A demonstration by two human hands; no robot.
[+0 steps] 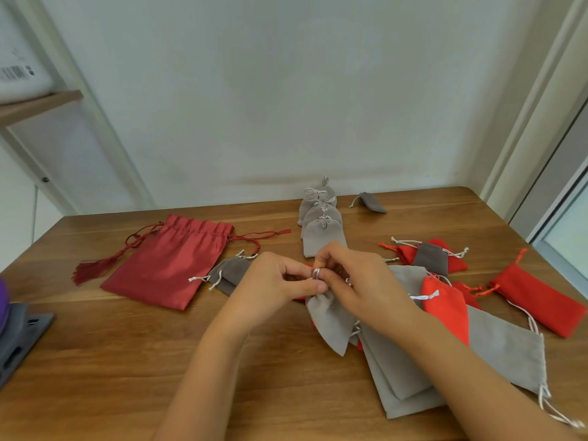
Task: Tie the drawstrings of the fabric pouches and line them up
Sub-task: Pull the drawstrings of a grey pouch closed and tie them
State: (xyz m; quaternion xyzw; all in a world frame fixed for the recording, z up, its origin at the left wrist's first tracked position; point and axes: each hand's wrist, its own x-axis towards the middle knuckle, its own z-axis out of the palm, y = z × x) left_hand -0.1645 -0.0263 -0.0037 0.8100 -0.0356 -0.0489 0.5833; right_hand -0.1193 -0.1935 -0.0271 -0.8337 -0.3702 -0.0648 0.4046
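table (127,361): wooden, pouches scattered on it
red pouch (168,265): flat, far left
row (321,224): tied grey pouches, overlapping, far centre
grey pouch (331,323): centre, just near the row
left hand (273,281): pinches the grey pouch at its neck
right hand (359,278): fingers curled, gripping the cord
cord (316,273): white loop between the fingertips

One wide-angle view from the person's head, facing forward and down across the wooden table (127,361) toward the wall (286,90), close over the left hand (273,281) and right hand (359,278) at the grey pouch (331,319), edges seemingly bowed by the lens
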